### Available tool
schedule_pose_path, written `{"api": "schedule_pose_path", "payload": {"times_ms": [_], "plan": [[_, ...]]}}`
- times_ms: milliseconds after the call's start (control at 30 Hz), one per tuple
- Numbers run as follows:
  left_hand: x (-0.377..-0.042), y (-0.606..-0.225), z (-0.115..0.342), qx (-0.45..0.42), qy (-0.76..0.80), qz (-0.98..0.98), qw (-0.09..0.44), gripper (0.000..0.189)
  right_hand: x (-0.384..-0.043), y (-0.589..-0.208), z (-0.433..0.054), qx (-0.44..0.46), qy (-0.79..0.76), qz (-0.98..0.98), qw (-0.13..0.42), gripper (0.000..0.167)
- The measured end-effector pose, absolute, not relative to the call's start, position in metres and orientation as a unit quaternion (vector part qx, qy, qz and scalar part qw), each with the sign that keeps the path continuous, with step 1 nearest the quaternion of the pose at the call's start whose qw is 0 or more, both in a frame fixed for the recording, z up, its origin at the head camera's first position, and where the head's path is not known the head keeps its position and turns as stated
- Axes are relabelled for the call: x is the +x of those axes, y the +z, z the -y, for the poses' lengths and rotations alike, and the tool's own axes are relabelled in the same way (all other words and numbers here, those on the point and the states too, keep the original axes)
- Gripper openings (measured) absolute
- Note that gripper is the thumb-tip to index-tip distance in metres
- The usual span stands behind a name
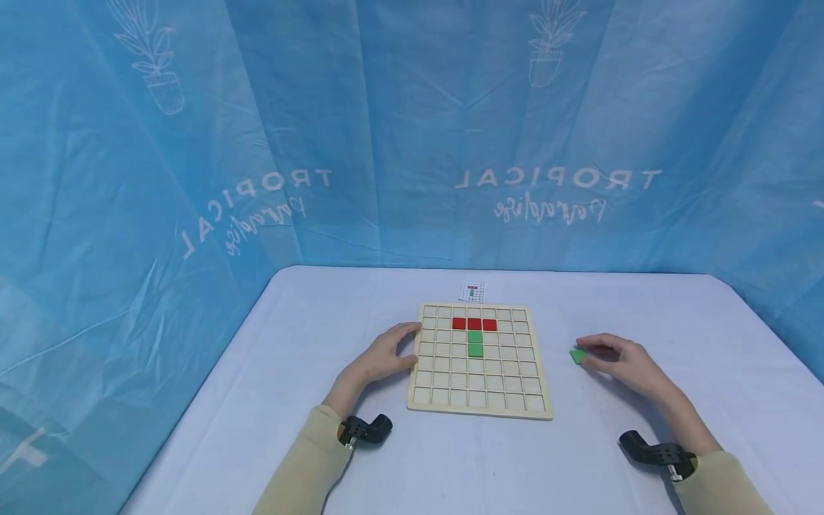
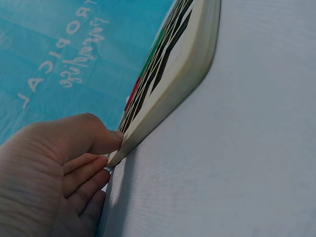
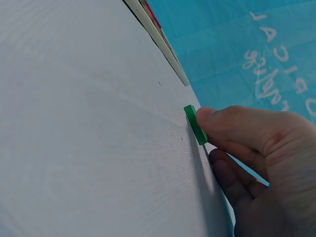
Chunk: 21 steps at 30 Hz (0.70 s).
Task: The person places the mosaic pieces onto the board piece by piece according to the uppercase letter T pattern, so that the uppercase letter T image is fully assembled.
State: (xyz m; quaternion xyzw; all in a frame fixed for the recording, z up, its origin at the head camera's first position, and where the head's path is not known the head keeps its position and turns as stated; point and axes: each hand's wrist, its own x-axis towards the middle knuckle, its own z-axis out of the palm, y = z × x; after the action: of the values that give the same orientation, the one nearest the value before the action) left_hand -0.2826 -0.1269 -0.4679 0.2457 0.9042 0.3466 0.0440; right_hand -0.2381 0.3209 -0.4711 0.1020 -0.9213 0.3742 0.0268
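Note:
A wooden grid board (image 1: 444,397) lies flat on the white table. Three red square tiles (image 1: 474,324) fill a row near its far side, with two green tiles (image 1: 475,344) below the middle one. My left hand (image 1: 383,354) rests against the board's left edge, thumb and forefinger spread apart along it; the left wrist view shows the thumb (image 2: 106,140) right at the rim. Right of the board, my right hand (image 1: 621,363) pinches a loose green tile (image 3: 196,126) between thumb and fingers, close over the cloth. Part of that tile is hidden behind the thumb.
A small printed card (image 1: 473,292) with a red and green grid pattern lies just beyond the board. White cloth (image 1: 489,472) covers the table. Blue curtains (image 1: 412,143) with mirrored lettering hang behind and at both sides. Each wrist wears a black camera mount (image 1: 367,429).

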Motion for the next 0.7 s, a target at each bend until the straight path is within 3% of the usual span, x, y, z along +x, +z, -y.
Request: {"api": "schedule_pose_path", "payload": {"times_ms": [400,700], "plan": [[-0.283,-0.4684,0.1264,0.242,0.342,-0.907,0.041,0.066,-0.2372,-0.4709,-0.3169,0.133,0.319,0.936,0.071,0.03],[-0.2822,-0.4678,0.1259,0.241,0.34,-0.908,0.042,0.065,-0.2341,-0.4656,-0.3151,0.135,0.311,0.929,0.146,0.028]]}}
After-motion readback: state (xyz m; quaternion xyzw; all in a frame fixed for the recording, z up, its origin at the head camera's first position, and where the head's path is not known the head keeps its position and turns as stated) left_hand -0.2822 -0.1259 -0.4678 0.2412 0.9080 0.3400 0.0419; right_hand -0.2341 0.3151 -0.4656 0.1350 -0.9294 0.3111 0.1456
